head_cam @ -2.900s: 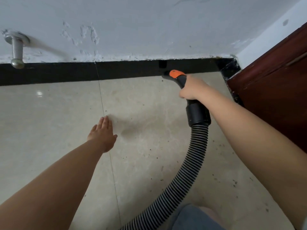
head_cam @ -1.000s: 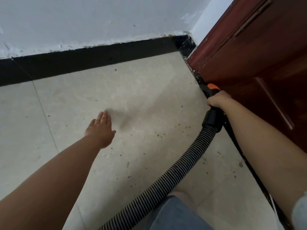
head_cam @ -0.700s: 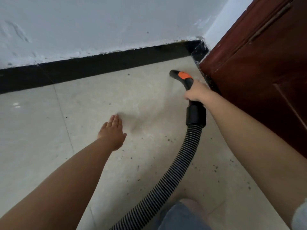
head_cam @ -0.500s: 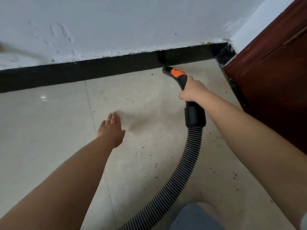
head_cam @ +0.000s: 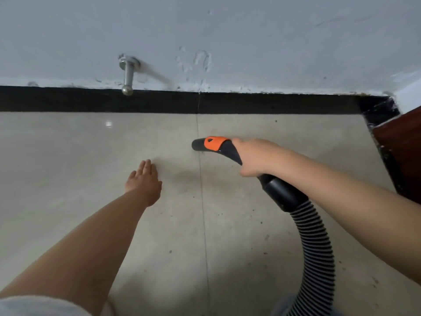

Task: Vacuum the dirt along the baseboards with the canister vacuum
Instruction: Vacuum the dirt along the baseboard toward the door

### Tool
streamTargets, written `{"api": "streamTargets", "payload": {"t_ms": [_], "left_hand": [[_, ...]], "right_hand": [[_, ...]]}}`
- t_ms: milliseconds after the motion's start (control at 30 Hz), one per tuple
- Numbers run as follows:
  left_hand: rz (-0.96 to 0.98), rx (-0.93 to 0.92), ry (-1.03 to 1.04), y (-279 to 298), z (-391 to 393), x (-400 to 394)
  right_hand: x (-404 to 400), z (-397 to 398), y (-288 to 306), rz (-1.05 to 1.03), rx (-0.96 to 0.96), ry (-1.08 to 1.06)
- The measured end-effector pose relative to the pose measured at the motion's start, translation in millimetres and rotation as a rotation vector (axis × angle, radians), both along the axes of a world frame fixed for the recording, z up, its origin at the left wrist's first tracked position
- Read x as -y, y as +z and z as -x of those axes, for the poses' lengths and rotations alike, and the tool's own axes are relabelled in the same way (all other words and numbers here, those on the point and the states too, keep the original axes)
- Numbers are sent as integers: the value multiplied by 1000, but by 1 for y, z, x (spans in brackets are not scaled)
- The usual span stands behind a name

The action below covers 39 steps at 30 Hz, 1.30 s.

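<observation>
My right hand (head_cam: pixel 256 157) grips the black vacuum handle (head_cam: pixel 229 150) just behind its orange slider (head_cam: pixel 214 143). The open nozzle end points left, a little above the beige tiled floor (head_cam: pixel 68 156) and short of the black baseboard (head_cam: pixel 250 103). The ribbed black hose (head_cam: pixel 316 247) curves down from the handle to the bottom edge of the view. My left hand (head_cam: pixel 144 181) lies flat on the tiles with straight fingers, left of the nozzle. Small dark specks of dirt (head_cam: pixel 265 253) are scattered on the tile below the hose.
A metal door stopper (head_cam: pixel 127 76) sticks out of the white wall just above the baseboard at the left. A dark red wooden door (head_cam: pixel 401 144) stands at the right, meeting the baseboard corner (head_cam: pixel 380 110). A tile joint runs down under the nozzle.
The view swung left from the corner by the door. My right hand carried the nozzle left, from beside the door to over the tile joint. My left hand stayed flat on the floor.
</observation>
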<state>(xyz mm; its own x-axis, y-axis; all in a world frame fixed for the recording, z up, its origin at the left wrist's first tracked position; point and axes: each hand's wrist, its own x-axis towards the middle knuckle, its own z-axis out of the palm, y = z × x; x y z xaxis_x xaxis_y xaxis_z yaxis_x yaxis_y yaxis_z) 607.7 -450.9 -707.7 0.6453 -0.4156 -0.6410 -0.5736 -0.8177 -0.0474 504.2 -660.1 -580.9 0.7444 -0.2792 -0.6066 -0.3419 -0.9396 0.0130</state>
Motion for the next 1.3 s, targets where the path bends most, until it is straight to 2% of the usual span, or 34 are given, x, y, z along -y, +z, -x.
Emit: {"api": "streamTargets", "payload": {"t_ms": [133, 233, 367, 500, 867, 967, 1133, 1200, 1300], "left_hand": [[9, -24, -5, -1, -11, -21], [53, -46, 21, -2, -8, -18], [95, -63, 62, -4, -5, -16], [82, -43, 112, -3, -12, -26], [77, -34, 264, -6, -47, -76], [100, -21, 276, -5, -63, -82], [120, -31, 280, -12, -64, -75], [124, -33, 284, -14, -63, -72], [145, -37, 291, -12, -63, -70]], "right_hand": [[9, 19, 12, -16, -111, -113], [-6, 20, 9, -25, -134, -71], [-32, -16, 2, 43, -65, 32], [-31, -65, -2, 123, 40, 3], [-98, -153, -18, 76, 102, 194], [-68, -143, -7, 121, 51, 124], [-21, -96, 12, 178, -141, -95], [-26, -94, 12, 163, -139, -66], [-53, -109, -1, 110, -63, 114]]}}
